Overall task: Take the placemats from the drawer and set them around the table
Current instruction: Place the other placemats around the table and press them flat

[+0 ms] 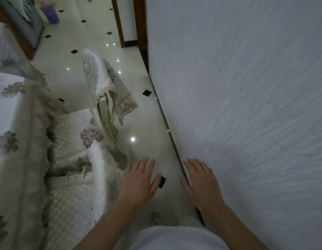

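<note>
No placemat and no drawer show in the head view. My left hand [138, 181] hovers palm down over the glossy floor, fingers straight and spread, holding nothing. My right hand [199, 181] hovers beside it near the foot of the white wall, fingers also straight and empty. The table [10, 112] lies at the left under a white cloth with grey flower prints. Both forearms reach in from the bottom of the view.
Two chairs with quilted white covers stand along the table's edge, one [100, 78] further off, one [95, 159] close to my left hand. A textured white wall [246, 105] fills the right. A purple bin [50, 12] and a brown door frame [120, 24] are at the far end.
</note>
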`<act>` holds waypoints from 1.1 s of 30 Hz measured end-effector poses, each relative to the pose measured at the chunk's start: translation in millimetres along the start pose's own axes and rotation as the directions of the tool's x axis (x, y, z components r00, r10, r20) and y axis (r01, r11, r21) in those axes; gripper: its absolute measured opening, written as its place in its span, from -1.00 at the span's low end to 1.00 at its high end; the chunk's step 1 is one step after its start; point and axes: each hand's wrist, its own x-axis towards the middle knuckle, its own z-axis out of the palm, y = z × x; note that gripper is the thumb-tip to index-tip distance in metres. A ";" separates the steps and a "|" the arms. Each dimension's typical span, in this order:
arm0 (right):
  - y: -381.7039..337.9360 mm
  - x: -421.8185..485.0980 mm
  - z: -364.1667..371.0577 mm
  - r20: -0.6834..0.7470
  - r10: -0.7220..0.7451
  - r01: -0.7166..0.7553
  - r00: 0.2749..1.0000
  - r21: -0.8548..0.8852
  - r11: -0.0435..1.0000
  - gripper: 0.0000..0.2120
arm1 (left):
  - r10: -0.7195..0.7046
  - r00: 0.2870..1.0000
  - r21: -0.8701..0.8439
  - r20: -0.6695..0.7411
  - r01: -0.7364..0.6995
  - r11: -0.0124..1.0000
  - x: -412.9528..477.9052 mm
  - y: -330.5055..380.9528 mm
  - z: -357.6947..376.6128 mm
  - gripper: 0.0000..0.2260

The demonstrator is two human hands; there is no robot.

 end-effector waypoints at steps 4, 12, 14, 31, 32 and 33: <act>8.8 44.3 -7.4 -0.016 0.043 -0.043 0.999 0.007 0.999 -0.48 | 0.008 1.000 0.034 -0.028 -0.007 0.999 63.6 -11.3 -13.3 -0.47; 8.8 198.9 5.6 0.030 -0.083 0.081 0.996 0.045 0.996 -0.48 | -0.058 0.996 0.023 -0.071 0.059 0.998 172.2 -52.1 -13.8 -0.50; 0.9 245.8 4.7 0.040 -0.138 0.136 0.990 0.046 0.990 -0.49 | -0.105 0.990 0.013 -0.095 0.107 0.994 194.5 -61.9 -16.0 -0.51; -72.6 541.6 30.5 0.161 -0.422 0.403 0.892 0.136 0.905 -0.47 | -0.375 0.897 -0.062 -0.234 0.371 0.927 395.1 -175.4 -65.7 -0.57; -71.5 557.1 32.2 0.160 -0.414 0.396 0.896 0.135 0.908 -0.48 | -0.365 0.900 -0.068 -0.238 0.360 0.931 413.4 -184.5 -67.9 -0.57; -70.6 573.0 33.5 0.158 -0.402 0.386 0.902 0.127 0.914 -0.48 | -0.354 0.906 -0.070 -0.232 0.347 0.935 433.1 -194.1 -69.9 -0.56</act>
